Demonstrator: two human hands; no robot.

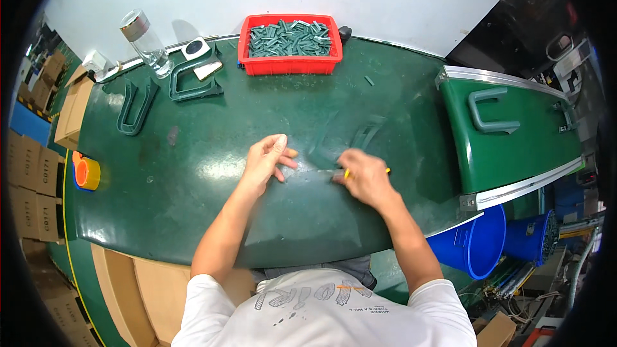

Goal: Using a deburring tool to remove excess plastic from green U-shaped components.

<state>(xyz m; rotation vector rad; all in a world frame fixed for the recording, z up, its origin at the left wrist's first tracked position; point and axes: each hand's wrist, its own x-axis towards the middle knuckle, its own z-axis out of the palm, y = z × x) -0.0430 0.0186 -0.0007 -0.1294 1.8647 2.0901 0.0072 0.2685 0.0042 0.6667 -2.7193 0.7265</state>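
Observation:
My left hand (pixel 262 162) is over the middle of the table, its fingers apart and nothing visible between them. To its right, my right hand (pixel 365 177) is closed round a thin yellow tool (pixel 348 173), whose ends poke out on both sides of the fist. A greyish strip shows by the fingers on the left; its shape is blurred. Just beyond the right hand is a green U-shaped handle (pixel 366 132), smeared by motion. I cannot tell whether it touches the hand or the table.
A red bin (pixel 290 65) of small green pieces stands at the back of the green table (pixel 193 218). Two green handles (pixel 136 110) and a glass bottle (pixel 153 48) are at back left, yellow tape (pixel 88 173) at far left. Another handle (pixel 491 111) lies on the right conveyor (pixel 475 160), above blue barrels (pixel 472 244).

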